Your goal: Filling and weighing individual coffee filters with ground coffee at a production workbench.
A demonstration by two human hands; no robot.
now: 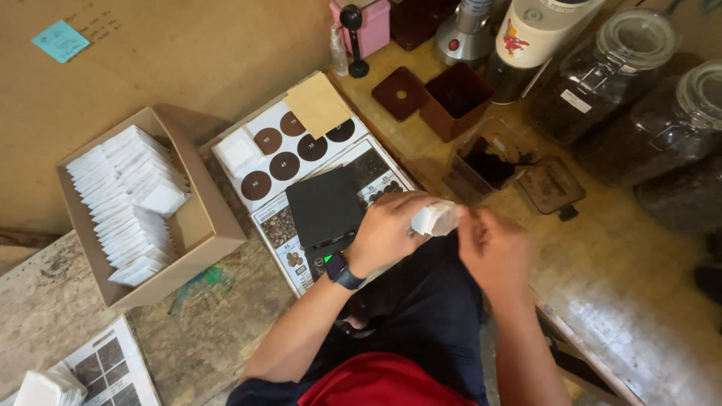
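A long wooden counter (602,293) runs across the scene. At its far right stand two big glass jars (639,68) of dark coffee beans. At the left sits an open cardboard box (214,233) packed with rows of white paper sachets (124,203). Beside the box lies a printed chart (289,162) with brown circles, and a black scale (325,207) rests on it. Beyond the scale are a brown square tub (455,98) and a clear tub (489,162) holding dark grounds.

Just in front of the scale, above the person's lap, both hands meet on one small white sachet (435,219). The left hand (387,229), with a dark watch (342,272) on its wrist, is curled around the sachet's left end, fingers wrapped over it. The right hand (492,248) pinches the sachet's right edge between its fingertips. The sachet shows between the two hands, clear of the counter.
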